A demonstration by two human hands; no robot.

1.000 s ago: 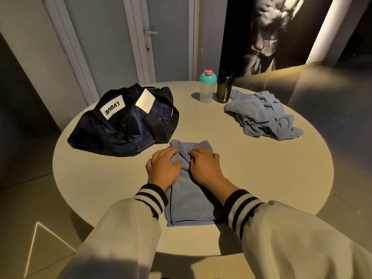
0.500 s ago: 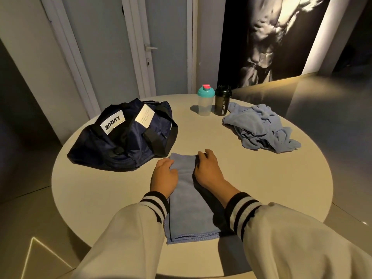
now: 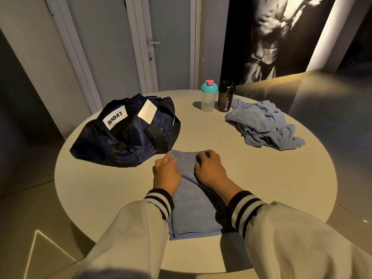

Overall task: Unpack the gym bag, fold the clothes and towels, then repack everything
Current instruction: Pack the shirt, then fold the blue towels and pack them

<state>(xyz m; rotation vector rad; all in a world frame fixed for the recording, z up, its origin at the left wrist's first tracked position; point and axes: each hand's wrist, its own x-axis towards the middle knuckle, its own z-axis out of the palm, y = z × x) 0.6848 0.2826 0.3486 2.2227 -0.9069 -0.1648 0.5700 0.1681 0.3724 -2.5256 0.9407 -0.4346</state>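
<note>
Both hands have crept to the far end of the folded blue terry towel [image 3: 194, 216] since half a second ago, and the right hand's fingers, which then lay stretched out flat, are now bent. That right hand [image 3: 211, 171] has its knuckles raised and its fingertips hooked down over the towel's far edge, gripping the cloth there. The left hand [image 3: 167, 175] sits on the far left corner of the towel with its fingers bent onto the fabric; whether it grips or only presses I cannot tell. The towel lies as a long strip on the round beige table [image 3: 271, 194], running from just short of the near edge toward the middle, between and under the two wrists, and a soft ridge of cloth rises between the hands. Its far end almost touches the dark navy fabric gym bag [image 3: 124, 137], which rests slumped at the left edge. At the far edge a clear shaker bottle with a teal lid [image 3: 208, 98] and a black shaker bottle [image 3: 225, 98] stand side by side, and a crumpled pale blue cloth [image 3: 265, 125] lies heaped toward the right edge, touching the black bottle.
</note>
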